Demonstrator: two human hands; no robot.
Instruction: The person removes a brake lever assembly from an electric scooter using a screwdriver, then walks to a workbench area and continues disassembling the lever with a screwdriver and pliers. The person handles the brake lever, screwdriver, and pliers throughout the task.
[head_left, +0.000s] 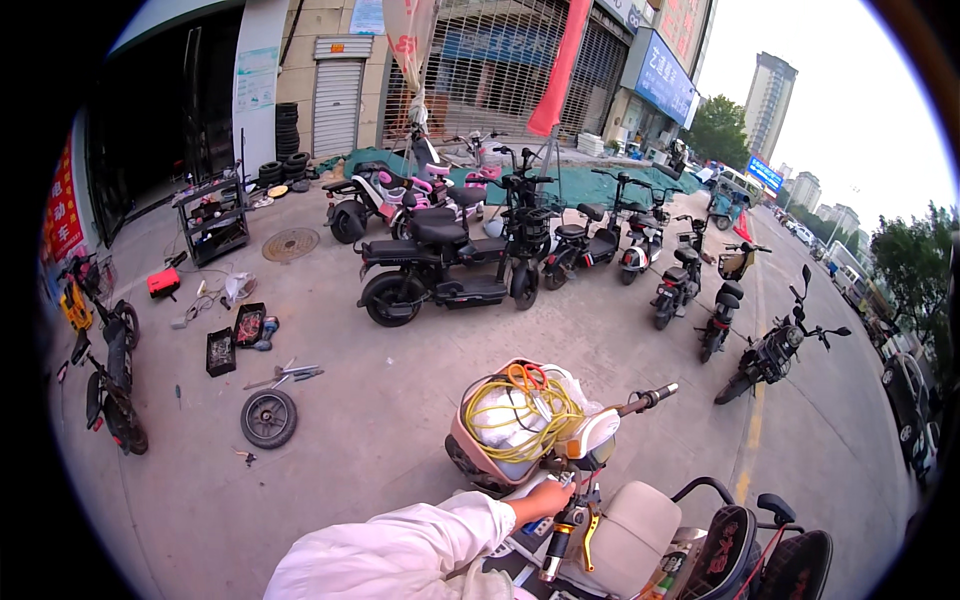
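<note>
My left hand [545, 502], in a pale sleeve [400, 545], reaches to the middle of the handlebar of an electric tricycle or scooter. Its fingers are closed near the steering stem, and what lies in them is hidden. Just beside it are a black and gold handlebar grip [556, 552] and a gold brake lever [590, 540]. Ahead of the hand sits a pink front basket [468, 445] holding a coiled yellow cable [500, 425] and orange-handled scissors [526, 377]. A white round headlight or mirror housing [594, 432] stands at the basket's right. My right hand does not show.
A beige seat [632, 530] and dark backrests [725, 545] are at the near right. A loose wheel [268, 418], black parts trays [221, 352], a drill [267, 333] and a red case [163, 283] lie on the left pavement. Parked electric scooters [450, 262] stand ahead.
</note>
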